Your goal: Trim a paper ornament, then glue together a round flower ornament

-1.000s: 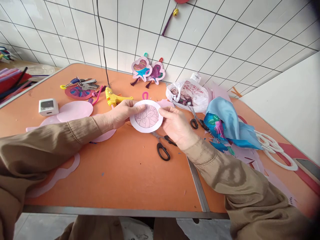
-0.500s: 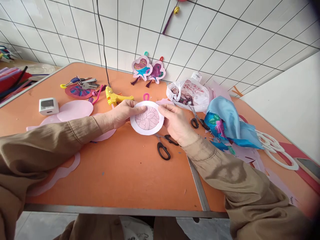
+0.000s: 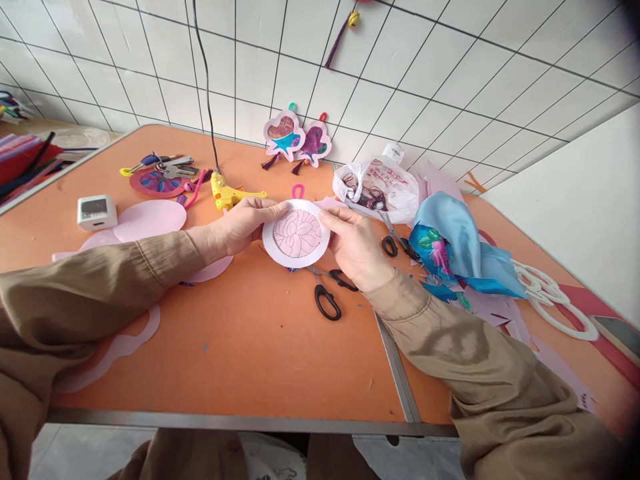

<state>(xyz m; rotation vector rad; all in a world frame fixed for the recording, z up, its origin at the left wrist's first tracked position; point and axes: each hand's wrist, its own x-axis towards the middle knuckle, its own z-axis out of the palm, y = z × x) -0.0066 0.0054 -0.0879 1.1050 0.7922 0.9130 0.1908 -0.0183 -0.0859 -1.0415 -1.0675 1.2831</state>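
Between my hands is a round paper disc with a white rim and a pink centre marked with dark petal-like lines. A pink loop stands up at its top edge. My left hand pinches the disc's upper left rim, thumb on the front. On the upper right rim, my right hand grips it the same way. Scissors with black handles lie on the orange table just below, their blades partly hidden by the disc. A yellow glue gun rests behind my left hand.
Pink paper cut-outs and a white charger block lie left, near keys. Two flower-shaped ornaments lean against the tiled wall. A plastic bag, more scissors, blue cloth and white cord sit right.
The disc has shifted slightly right and turned a little in my fingers, its loop moving with it. A small dark blue bit now shows below its lower edge. Both hands keep their hold.
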